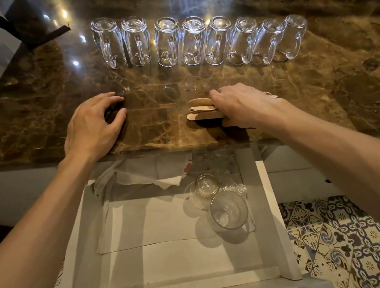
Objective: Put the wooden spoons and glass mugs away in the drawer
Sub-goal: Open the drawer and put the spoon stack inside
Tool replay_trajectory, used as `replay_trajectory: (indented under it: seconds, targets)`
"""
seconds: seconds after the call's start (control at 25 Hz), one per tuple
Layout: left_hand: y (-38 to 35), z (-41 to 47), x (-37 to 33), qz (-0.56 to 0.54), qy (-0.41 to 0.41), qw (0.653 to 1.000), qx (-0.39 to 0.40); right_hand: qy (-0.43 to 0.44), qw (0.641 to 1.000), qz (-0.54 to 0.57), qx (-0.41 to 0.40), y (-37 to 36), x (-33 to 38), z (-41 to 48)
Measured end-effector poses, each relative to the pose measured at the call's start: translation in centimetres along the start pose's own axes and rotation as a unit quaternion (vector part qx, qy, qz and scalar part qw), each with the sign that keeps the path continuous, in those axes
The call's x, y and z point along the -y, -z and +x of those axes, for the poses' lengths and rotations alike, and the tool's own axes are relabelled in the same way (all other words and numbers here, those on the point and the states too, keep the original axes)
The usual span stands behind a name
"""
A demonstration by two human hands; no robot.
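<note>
past the open, paper-lined drawer the right hand curls round a bundle of wooden spoons on the marble counter, bowls poking out leftward, the left hand rests loose and empty nearby, upside-down glass mugs lined up beyond.

Left hand, right hand, both bare, forearms bare along their whole visible length, faint tendons on hand backs
</note>
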State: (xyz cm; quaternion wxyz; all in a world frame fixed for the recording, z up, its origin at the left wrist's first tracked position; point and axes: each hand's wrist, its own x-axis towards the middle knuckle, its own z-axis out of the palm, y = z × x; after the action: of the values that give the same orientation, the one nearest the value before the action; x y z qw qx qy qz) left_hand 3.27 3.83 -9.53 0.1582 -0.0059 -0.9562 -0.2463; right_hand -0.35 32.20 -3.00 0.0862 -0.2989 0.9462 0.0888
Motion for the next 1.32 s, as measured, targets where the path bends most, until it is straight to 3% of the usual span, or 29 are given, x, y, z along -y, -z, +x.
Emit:
replay_trajectory:
  seconds: [0.28, 0.48, 0.64, 0.76, 0.96, 1.08, 1.2, 1.32]
  targets:
    - [0.0, 0.0, 0.1, -0.003, 0.001, 1.000, -0.002, -0.025, 0.998, 0.025, -0.061, -0.6, 0.0, 0.6]
    - [0.0, 0.0, 0.2, 0.000, 0.000, 1.000, -0.004, -0.042, 0.997, 0.030, -0.048, -1.1, 0.2, 0.5]
    - [0.0, 0.0, 0.2, 0.003, 0.001, 1.000, -0.002, -0.046, 0.986, 0.100, -0.128, 0.3, 0.3, 0.4]
    - [0.0, 0.0, 0.2, 0.005, -0.003, 1.000, -0.003, -0.076, 0.928, 0.282, -0.233, 1.7, 0.9, 0.4]
    - [-0.1, 0.1, 0.3, 0.011, -0.003, 1.000, 0.003, -0.068, 0.719, 0.577, -0.381, 2.1, 2.5, 0.1]
    - [-0.2, 0.1, 0.4, 0.012, -0.003, 1.000, 0.003, -0.094, 0.641, 0.621, -0.441, 1.2, 3.7, 0.4]
    - [-0.2, 0.1, 0.4, 0.009, -0.001, 1.000, 0.001, -0.126, 0.608, 0.632, -0.463, 0.3, 4.8, 0.9]
    - [-0.2, 0.1, 0.5, 0.008, -0.003, 1.000, -0.001, -0.095, 0.654, 0.591, -0.462, -0.8, 4.9, 1.5]
